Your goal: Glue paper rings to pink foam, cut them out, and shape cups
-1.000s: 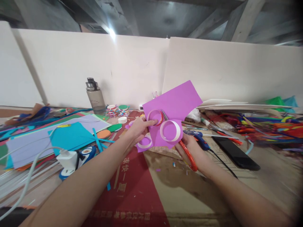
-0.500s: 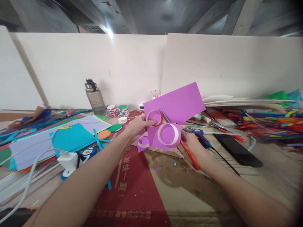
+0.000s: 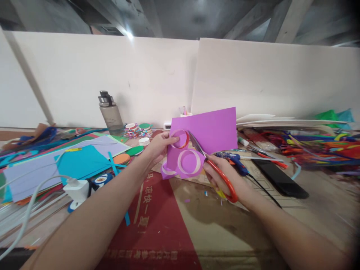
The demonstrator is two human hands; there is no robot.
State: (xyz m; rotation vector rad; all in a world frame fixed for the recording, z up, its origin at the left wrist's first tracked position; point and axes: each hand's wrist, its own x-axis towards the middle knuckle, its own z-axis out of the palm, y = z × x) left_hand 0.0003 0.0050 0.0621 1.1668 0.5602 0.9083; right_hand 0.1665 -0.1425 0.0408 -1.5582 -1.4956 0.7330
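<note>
My left hand (image 3: 161, 147) pinches the left edge of a purple sheet of paper (image 3: 210, 129), thumb on its face. Several paper rings stand on the sheet: a red-sided ring (image 3: 180, 138) by my thumb, a white ring (image 3: 189, 162) below it, and another pale ring (image 3: 169, 168) at the lower left. In my right hand (image 3: 222, 170) are scissors with orange-red handles (image 3: 225, 180). Their blades are parted at the paper, just right of the red-sided ring. The sheet is held up above the cardboard.
Blue and lilac paper sheets (image 3: 81, 163) lie left, near a white charger plug (image 3: 76, 190). A water bottle (image 3: 110, 114) stands at the back. To the right are a blue glue gun (image 3: 237, 163), a black phone (image 3: 277, 178) and colourful strips (image 3: 323, 146).
The purple sheet has tilted flatter and shifted slightly left and down. The scissors' blades have opened wider, and their handles show more fully in my right hand.
</note>
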